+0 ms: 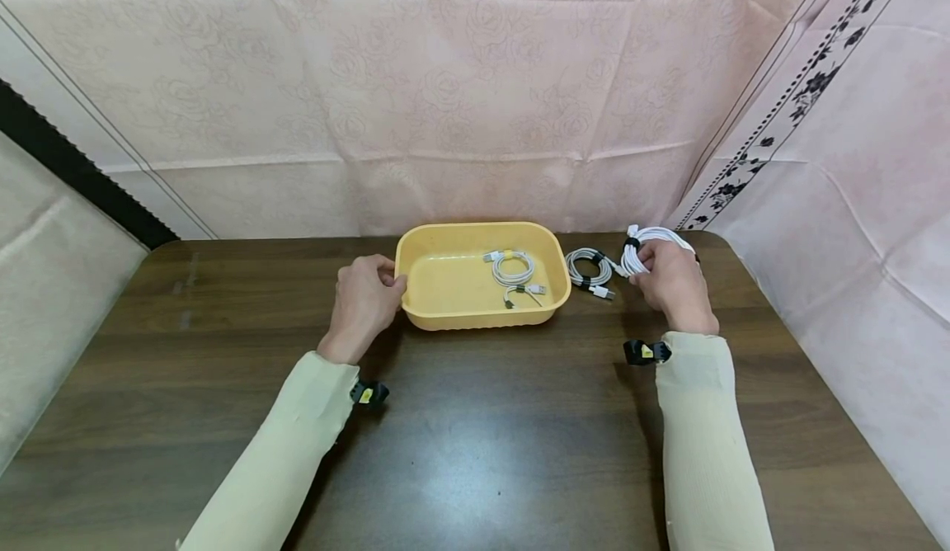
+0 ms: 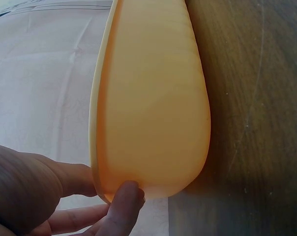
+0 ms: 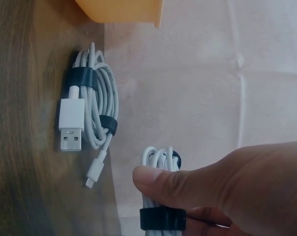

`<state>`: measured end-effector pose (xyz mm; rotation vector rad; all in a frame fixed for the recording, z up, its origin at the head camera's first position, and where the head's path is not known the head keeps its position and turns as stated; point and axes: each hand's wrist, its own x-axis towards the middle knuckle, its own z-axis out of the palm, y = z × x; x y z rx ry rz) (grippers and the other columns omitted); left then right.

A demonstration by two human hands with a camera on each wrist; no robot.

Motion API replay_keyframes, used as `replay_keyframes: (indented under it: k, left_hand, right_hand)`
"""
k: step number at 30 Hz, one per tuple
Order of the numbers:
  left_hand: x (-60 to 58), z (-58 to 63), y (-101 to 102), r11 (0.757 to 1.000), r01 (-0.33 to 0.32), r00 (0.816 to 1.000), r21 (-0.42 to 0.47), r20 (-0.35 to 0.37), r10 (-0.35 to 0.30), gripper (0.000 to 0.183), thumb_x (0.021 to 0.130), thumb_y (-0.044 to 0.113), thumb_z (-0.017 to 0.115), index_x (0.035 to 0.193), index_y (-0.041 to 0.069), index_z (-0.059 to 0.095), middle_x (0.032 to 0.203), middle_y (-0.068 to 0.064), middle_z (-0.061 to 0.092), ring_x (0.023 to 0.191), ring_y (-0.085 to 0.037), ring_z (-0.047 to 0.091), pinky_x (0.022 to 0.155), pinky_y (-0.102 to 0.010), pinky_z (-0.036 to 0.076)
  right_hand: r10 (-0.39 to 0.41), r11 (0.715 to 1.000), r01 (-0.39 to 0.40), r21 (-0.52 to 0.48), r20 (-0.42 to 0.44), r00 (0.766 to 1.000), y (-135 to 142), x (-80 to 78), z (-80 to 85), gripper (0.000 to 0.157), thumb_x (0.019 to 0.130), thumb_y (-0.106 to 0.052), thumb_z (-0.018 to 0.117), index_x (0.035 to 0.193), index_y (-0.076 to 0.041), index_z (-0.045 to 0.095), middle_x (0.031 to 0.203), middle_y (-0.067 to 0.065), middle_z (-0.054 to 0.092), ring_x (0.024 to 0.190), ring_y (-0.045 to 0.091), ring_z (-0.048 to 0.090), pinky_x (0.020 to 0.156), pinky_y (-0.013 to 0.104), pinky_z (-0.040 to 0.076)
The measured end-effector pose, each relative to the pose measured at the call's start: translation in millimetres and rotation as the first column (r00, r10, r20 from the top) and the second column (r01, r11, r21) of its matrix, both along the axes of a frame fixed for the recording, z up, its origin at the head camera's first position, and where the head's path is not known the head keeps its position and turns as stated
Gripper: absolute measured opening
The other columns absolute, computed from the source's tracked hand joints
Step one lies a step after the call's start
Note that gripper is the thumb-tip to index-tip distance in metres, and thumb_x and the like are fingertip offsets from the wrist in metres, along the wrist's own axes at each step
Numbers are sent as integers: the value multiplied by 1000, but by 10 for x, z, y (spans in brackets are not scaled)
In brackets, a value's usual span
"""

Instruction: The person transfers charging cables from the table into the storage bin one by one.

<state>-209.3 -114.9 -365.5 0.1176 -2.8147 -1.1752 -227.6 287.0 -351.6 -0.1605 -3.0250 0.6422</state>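
My left hand (image 1: 364,299) pinches the left end of a yellow plastic tray (image 1: 445,321), the thumb against its outer wall and a finger at the rim in the left wrist view. Inside the tray lie a coiled white USB cable (image 1: 514,279) with a yellow tie and a smaller short cable (image 1: 524,289) with a dark tie. My right hand (image 1: 674,283) grips a larger coiled white cable (image 1: 656,236) bundled with black straps, thumb across its strands in the right wrist view. Between that hand and the tray, another coiled USB cable (image 3: 108,91) with black straps lies on the table.
A brown wood-grain table (image 1: 475,452) carries everything. Pale patterned cloth (image 1: 445,105) hangs along the back edge, close behind the tray. More cloth (image 1: 876,204) borders the right side. Each wrist wears a small black camera mount.
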Motion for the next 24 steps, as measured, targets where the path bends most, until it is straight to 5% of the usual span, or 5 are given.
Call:
replay_keyframes:
  k: [24]
  left_hand:
    - [1, -2, 5, 1000, -3, 1000, -1, -3, 3, 27, 98, 19, 64, 116, 1, 71, 96, -14, 73, 73, -22, 66, 61, -27, 52]
  right_hand:
    - [32, 999, -32, 4, -40, 999, -63, 23, 51, 26, 90, -3, 73, 114, 3, 64, 113, 25, 66, 96, 38, 56, 83, 54, 49]
